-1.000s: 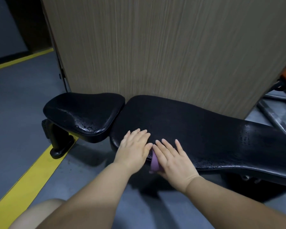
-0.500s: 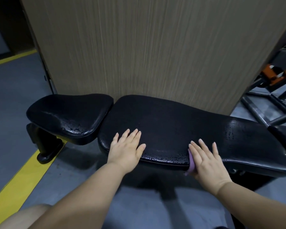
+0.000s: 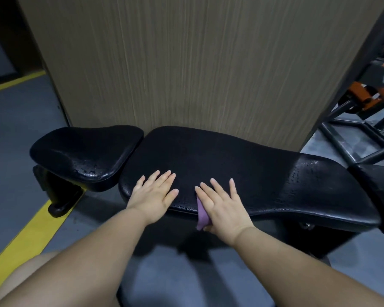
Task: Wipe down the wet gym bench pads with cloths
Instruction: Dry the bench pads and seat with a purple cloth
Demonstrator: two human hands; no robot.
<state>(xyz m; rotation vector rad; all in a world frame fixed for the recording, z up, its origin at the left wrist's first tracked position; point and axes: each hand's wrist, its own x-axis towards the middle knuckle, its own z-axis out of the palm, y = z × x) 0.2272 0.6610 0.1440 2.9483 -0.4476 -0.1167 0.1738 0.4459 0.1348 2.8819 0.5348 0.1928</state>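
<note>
Long pad [image 3: 231, 156] judged half wiped | droplets seen on right end, seat pad [image 3: 84, 149] | cloth [image 3: 201, 214] pressed under flat right hand [image 3: 222, 204] | left hand [image 3: 153, 193] flat, empty

Before you: wood-grain panel [image 3: 197, 63]; grey floor [image 3: 13, 140] with yellow line [image 3: 27, 240]; orange-and-black frame [image 3: 361, 94] at your right.

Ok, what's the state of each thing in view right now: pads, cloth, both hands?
back pad: matte through the middle, droplets at its right end and along its near edge.
seat pad: droplets on its near slope, no hand on it.
purple cloth: mostly covered, hanging over the back pad's near edge.
left hand: flat on the back pad, fingers straight, no cloth visible.
right hand: flat, fingers straight, pressing the purple cloth.
</note>
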